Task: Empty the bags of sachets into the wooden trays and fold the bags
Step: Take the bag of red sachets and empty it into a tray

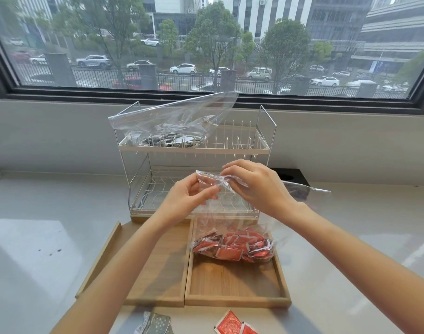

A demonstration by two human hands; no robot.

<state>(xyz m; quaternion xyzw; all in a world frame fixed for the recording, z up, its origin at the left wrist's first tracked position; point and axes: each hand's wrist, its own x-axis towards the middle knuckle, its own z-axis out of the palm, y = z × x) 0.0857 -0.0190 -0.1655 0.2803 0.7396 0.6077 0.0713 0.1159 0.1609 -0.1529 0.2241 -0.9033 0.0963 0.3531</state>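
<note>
A clear plastic bag hangs upright over the right wooden tray, its bottom full of several red sachets resting in the tray's far end. My left hand pinches the bag's top edge on the left. My right hand pinches the same edge on the right. The left wooden tray lies beside it, partly under my left forearm. A second clear bag with dark silver sachets lies on the rack's top shelf.
A white two-tier wire rack stands behind the trays against the window sill. Loose sachets lie at the table's near edge: a grey sachet and red sachets. A black block with a round hole sits at the right.
</note>
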